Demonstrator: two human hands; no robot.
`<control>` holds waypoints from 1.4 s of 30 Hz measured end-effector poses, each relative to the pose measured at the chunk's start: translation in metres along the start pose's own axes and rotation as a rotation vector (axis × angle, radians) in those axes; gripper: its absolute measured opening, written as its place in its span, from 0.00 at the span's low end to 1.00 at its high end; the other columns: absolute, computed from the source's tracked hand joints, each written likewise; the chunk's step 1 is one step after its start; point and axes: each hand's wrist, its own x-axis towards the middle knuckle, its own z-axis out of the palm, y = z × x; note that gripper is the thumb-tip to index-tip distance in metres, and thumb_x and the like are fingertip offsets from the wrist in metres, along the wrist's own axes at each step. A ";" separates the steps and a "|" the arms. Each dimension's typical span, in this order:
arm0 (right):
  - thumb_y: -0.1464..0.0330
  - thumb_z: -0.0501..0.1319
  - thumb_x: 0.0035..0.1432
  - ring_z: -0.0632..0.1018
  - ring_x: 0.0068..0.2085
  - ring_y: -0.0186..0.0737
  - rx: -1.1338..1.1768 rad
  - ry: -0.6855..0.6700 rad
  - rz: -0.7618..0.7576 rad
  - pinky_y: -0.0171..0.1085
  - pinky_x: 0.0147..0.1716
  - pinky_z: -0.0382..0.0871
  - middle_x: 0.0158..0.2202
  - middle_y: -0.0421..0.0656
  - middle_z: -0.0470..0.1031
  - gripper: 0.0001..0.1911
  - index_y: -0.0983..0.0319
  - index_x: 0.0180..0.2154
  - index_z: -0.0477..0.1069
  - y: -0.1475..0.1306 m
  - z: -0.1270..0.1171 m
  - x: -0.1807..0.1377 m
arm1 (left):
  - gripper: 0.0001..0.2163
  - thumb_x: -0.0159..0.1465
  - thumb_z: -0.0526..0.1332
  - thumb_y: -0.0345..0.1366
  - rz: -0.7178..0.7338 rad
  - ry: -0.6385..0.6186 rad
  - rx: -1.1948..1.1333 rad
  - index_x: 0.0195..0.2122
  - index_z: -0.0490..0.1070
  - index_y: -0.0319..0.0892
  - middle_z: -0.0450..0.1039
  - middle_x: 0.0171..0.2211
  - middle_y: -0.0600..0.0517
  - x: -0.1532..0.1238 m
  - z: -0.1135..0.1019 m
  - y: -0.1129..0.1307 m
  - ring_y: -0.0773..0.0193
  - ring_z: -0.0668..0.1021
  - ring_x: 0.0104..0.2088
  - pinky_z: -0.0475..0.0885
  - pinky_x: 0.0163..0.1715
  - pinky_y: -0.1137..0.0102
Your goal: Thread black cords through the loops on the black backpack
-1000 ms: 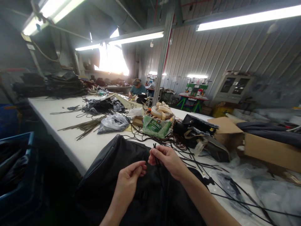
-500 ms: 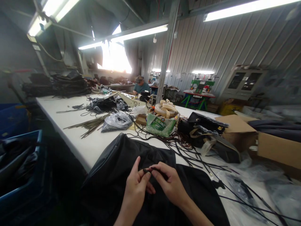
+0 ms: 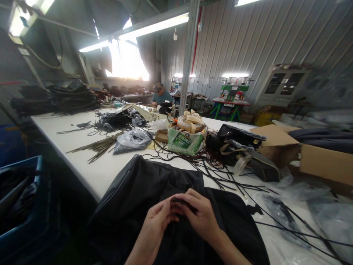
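A large piece of black fabric goods (image 3: 154,180) is spread over the near edge of the table, its folds sagging toward me. Above it, my left hand (image 3: 158,219) and my right hand (image 3: 202,215) meet at the fingertips. Between them is a narrow black strip (image 3: 180,200), mostly covered by the fingers. My right thumb and forefinger pinch it. The left fingers close on its other end, close against the right ones. What the strip belongs to is hidden.
Black cords (image 3: 217,176) trail across the white table (image 3: 79,158). Behind stand a green box (image 3: 184,141) with rolled beige strips and a plastic bag (image 3: 132,140). To the right are black bags (image 3: 237,138) and a cardboard box (image 3: 325,162). A blue crate (image 3: 38,165) stands left; a person (image 3: 161,95) sits beyond.
My left forefinger, raised before, has folded down beside the right fingers. Both hands stay together on the black strip. The view has shifted slightly.
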 end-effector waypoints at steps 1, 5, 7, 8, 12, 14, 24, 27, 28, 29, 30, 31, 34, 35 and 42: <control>0.73 0.66 0.71 0.80 0.36 0.35 0.017 0.002 0.002 0.32 0.34 0.74 0.38 0.41 0.79 0.19 0.50 0.58 0.83 0.001 0.000 0.000 | 0.25 0.66 0.76 0.53 -0.005 -0.015 -0.013 0.54 0.86 0.37 0.85 0.47 0.37 0.001 -0.001 0.000 0.54 0.82 0.46 0.78 0.42 0.69; 0.74 0.68 0.69 0.80 0.35 0.35 0.094 0.003 0.033 0.33 0.34 0.73 0.36 0.40 0.78 0.19 0.50 0.55 0.85 0.006 0.002 0.000 | 0.26 0.64 0.79 0.51 -0.042 -0.021 -0.079 0.58 0.85 0.41 0.84 0.46 0.41 0.006 -0.002 -0.004 0.61 0.78 0.43 0.76 0.43 0.71; 0.74 0.68 0.69 0.80 0.35 0.36 0.142 0.007 0.058 0.33 0.34 0.74 0.37 0.40 0.78 0.18 0.50 0.54 0.86 0.007 0.003 -0.001 | 0.25 0.64 0.80 0.50 -0.039 -0.038 -0.106 0.58 0.85 0.42 0.84 0.46 0.42 0.008 -0.003 -0.006 0.61 0.78 0.42 0.76 0.46 0.69; 0.73 0.68 0.69 0.80 0.36 0.36 0.166 0.008 0.064 0.34 0.35 0.75 0.37 0.41 0.78 0.18 0.49 0.55 0.86 0.008 0.003 -0.002 | 0.25 0.64 0.80 0.49 -0.042 -0.051 -0.108 0.58 0.85 0.43 0.84 0.47 0.41 0.008 -0.004 -0.006 0.61 0.78 0.42 0.76 0.48 0.68; 0.71 0.66 0.73 0.80 0.37 0.35 0.195 -0.067 0.032 0.34 0.37 0.75 0.39 0.41 0.77 0.18 0.47 0.58 0.85 0.010 0.000 -0.004 | 0.25 0.65 0.79 0.49 -0.098 -0.127 0.046 0.59 0.85 0.42 0.84 0.48 0.41 0.003 -0.013 0.008 0.57 0.79 0.45 0.75 0.52 0.64; 0.70 0.66 0.74 0.78 0.37 0.35 0.184 -0.136 0.023 0.35 0.37 0.73 0.39 0.41 0.75 0.17 0.48 0.58 0.85 0.009 -0.002 -0.003 | 0.23 0.67 0.76 0.48 -0.114 -0.189 0.228 0.59 0.84 0.41 0.84 0.45 0.42 0.000 -0.019 0.021 0.57 0.78 0.44 0.74 0.51 0.64; 0.65 0.67 0.74 0.74 0.38 0.36 0.183 -0.288 0.147 0.36 0.39 0.68 0.37 0.40 0.71 0.12 0.52 0.53 0.87 0.006 -0.008 0.005 | 0.24 0.70 0.74 0.50 -0.163 -0.213 0.227 0.60 0.83 0.39 0.77 0.37 0.46 0.001 -0.027 0.014 0.61 0.74 0.37 0.71 0.43 0.66; 0.64 0.67 0.74 0.74 0.38 0.36 0.210 -0.286 0.162 0.37 0.40 0.69 0.37 0.40 0.72 0.13 0.51 0.56 0.86 0.006 -0.006 0.005 | 0.21 0.68 0.76 0.49 -0.126 -0.182 0.149 0.56 0.85 0.39 0.76 0.36 0.46 0.001 -0.027 0.003 0.63 0.73 0.35 0.71 0.40 0.68; 0.63 0.67 0.74 0.75 0.38 0.37 0.219 -0.287 0.169 0.37 0.41 0.70 0.37 0.41 0.73 0.14 0.50 0.57 0.86 0.005 -0.006 0.005 | 0.20 0.68 0.76 0.48 -0.117 -0.171 0.130 0.55 0.85 0.39 0.76 0.36 0.46 0.001 -0.026 0.001 0.63 0.73 0.35 0.72 0.40 0.68; 0.62 0.67 0.74 0.75 0.39 0.37 0.235 -0.287 0.180 0.37 0.41 0.70 0.37 0.41 0.73 0.14 0.51 0.57 0.86 0.004 -0.006 0.006 | 0.20 0.69 0.76 0.47 -0.109 -0.164 0.107 0.55 0.85 0.39 0.76 0.36 0.46 0.001 -0.026 -0.001 0.62 0.73 0.36 0.73 0.40 0.68; 0.60 0.67 0.74 0.75 0.40 0.38 0.257 -0.285 0.195 0.38 0.42 0.71 0.37 0.41 0.73 0.15 0.51 0.58 0.85 0.003 -0.006 0.006 | 0.20 0.69 0.76 0.47 -0.102 -0.160 0.080 0.55 0.85 0.39 0.76 0.36 0.46 0.001 -0.026 -0.002 0.62 0.74 0.36 0.74 0.40 0.68; 0.59 0.67 0.74 0.76 0.41 0.38 0.283 -0.279 0.218 0.39 0.44 0.71 0.39 0.42 0.75 0.17 0.52 0.60 0.84 0.002 -0.007 0.006 | 0.20 0.69 0.75 0.47 -0.096 -0.155 0.049 0.56 0.85 0.39 0.77 0.37 0.45 0.002 -0.027 -0.002 0.62 0.74 0.36 0.74 0.39 0.68; 0.54 0.64 0.76 0.75 0.39 0.36 0.396 -0.217 0.369 0.37 0.41 0.70 0.42 0.42 0.76 0.22 0.54 0.64 0.80 0.002 -0.009 0.008 | 0.22 0.70 0.75 0.49 -0.071 -0.113 -0.047 0.57 0.84 0.36 0.77 0.42 0.43 0.006 -0.030 -0.004 0.64 0.74 0.36 0.75 0.36 0.70; 0.52 0.62 0.76 0.73 0.36 0.35 0.440 -0.174 0.430 0.36 0.37 0.68 0.40 0.41 0.75 0.24 0.57 0.63 0.80 0.003 -0.010 0.008 | 0.23 0.69 0.75 0.48 -0.067 -0.092 -0.074 0.56 0.84 0.35 0.77 0.43 0.43 0.008 -0.031 -0.005 0.65 0.74 0.35 0.75 0.35 0.71; 0.50 0.69 0.71 0.80 0.38 0.38 0.549 0.081 0.440 0.40 0.44 0.74 0.36 0.42 0.81 0.21 0.62 0.50 0.80 -0.001 -0.021 0.021 | 0.24 0.65 0.80 0.45 -0.094 0.010 -0.202 0.53 0.84 0.31 0.77 0.40 0.44 0.011 -0.035 -0.006 0.69 0.73 0.33 0.76 0.33 0.75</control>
